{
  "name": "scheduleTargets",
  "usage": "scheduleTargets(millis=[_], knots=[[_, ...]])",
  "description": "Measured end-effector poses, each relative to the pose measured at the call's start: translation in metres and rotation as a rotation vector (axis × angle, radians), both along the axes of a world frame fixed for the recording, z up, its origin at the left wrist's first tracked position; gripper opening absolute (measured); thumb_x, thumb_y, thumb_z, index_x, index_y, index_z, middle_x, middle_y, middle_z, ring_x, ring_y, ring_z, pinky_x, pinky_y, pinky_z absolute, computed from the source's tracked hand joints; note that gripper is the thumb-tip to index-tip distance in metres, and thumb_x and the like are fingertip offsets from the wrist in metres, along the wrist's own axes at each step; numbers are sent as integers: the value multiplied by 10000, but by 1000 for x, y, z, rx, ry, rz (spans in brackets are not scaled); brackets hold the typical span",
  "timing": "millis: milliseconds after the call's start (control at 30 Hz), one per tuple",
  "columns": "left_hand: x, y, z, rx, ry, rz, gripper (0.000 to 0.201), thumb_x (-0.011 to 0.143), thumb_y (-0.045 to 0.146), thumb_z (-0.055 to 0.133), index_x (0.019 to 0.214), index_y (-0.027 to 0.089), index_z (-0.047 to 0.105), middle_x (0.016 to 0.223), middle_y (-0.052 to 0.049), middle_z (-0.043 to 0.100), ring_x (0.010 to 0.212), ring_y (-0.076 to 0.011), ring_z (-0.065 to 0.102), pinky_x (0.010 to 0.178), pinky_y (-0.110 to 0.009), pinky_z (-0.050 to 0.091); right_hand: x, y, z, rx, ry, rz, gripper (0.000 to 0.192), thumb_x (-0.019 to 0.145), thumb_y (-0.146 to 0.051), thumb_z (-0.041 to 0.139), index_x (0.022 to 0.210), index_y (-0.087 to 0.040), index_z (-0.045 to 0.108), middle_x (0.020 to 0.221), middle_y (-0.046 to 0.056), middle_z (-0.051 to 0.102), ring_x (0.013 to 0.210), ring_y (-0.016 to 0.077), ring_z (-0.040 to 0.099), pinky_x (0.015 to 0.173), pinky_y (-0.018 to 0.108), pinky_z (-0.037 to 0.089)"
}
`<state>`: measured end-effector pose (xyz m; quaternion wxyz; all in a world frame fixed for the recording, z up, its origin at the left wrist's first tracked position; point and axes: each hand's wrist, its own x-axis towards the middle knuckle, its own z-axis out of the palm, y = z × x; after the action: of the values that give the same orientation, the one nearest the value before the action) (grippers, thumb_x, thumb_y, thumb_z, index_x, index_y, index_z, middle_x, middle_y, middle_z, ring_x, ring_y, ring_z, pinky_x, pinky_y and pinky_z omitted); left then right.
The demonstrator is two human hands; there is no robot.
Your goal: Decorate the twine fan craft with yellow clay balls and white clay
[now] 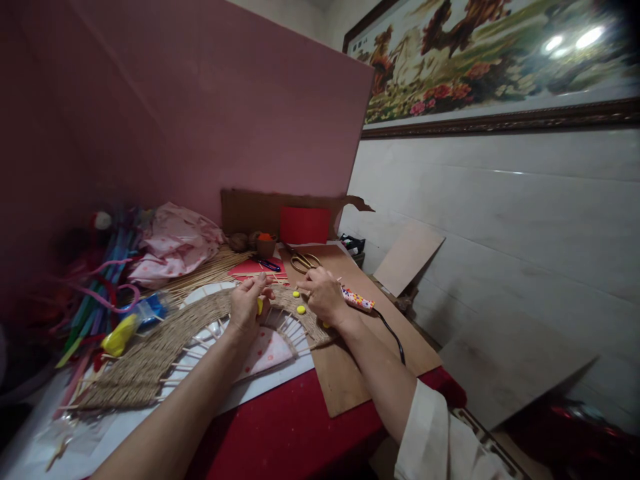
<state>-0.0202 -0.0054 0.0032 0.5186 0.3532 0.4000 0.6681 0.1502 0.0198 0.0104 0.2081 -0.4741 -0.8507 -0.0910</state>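
A red-covered table [270, 427] supports the woven arch [185, 340], the reference part, which extends from the left side of the table toward its centre on a white sheet [273, 380]. The left hand [249, 303] is positioned over the arch's upper section; a yellow piece [259, 306] shows at its fingers, but whether they clamp it cannot be determined. The right hand [323, 293] is at the arch's right end, beside yellow discs [301, 309]; its fingertip closure cannot be determined. Gold-handled scissors [304, 261] lie beyond the arch; a floral-patterned tool [358, 300] lies to its right.
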Motion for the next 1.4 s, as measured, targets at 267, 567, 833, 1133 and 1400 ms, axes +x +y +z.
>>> scheduleTargets(millis=[267, 567, 833, 1133, 1400], knots=[[1, -2, 3, -34, -2, 19, 416, 592, 494, 738, 736, 121, 621, 461, 25, 530, 308, -40, 407, 288, -131, 205, -1, 4, -5, -27, 180, 32, 180, 827, -152, 573, 893, -226, 724, 929, 48, 603, 928, 196, 462, 774, 302, 359], [2, -3, 3, -18, 21, 13, 406, 614, 499, 719, 728, 121, 622, 451, 26, 522, 268, -29, 343, 272, -146, 156, -2, 14, -13, -63, 157, 38, 86, 804, -271, 664, 858, -254, 729, 924, 40, 590, 904, 184, 471, 755, 293, 359], [2, -2, 2, -35, -5, 4, 380, 604, 473, 733, 722, 133, 611, 450, 26, 523, 266, -30, 343, 275, -146, 156, -4, 18, -14, -81, 161, 36, 85, 795, -267, 676, 850, -242, 736, 904, 41, 599, 899, 182, 482, 756, 283, 371], [2, -3, 4, -34, 12, 0, 389, 601, 480, 732, 729, 133, 612, 448, 29, 522, 258, -32, 331, 268, -147, 141, -9, 15, -12, -84, 165, 21, 35, 766, -245, 704, 768, -232, 736, 895, 42, 602, 873, 182, 485, 749, 285, 371], [1, -3, 2, -19, 38, -3, 400, 615, 489, 720, 752, 128, 614, 456, 29, 532, 255, -34, 338, 264, -146, 152, -12, 13, -8, -77, 169, -21, 165, 847, -333, 606, 854, -224, 729, 922, 49, 607, 909, 184, 483, 787, 289, 365]])
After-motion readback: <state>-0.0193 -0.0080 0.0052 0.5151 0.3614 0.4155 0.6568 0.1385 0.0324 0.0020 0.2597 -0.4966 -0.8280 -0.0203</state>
